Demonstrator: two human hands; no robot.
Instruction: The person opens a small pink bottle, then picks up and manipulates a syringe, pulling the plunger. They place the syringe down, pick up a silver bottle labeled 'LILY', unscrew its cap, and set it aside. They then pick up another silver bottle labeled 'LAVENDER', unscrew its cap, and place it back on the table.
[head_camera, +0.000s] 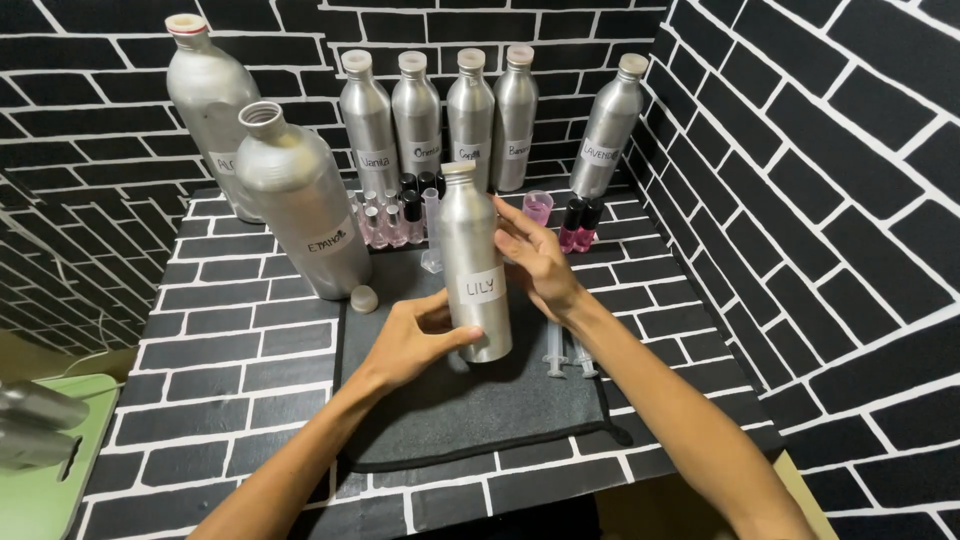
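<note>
Here, left hand fingers grip capped aluminium bottle; right hand fingers spread against it.

Black walls painted with white brick lines on three sides, table top in the same brick pattern, dark grey mat at its centre, green surface low at left, even indoor light

Silver bottles line the wall behind small vials.
</note>
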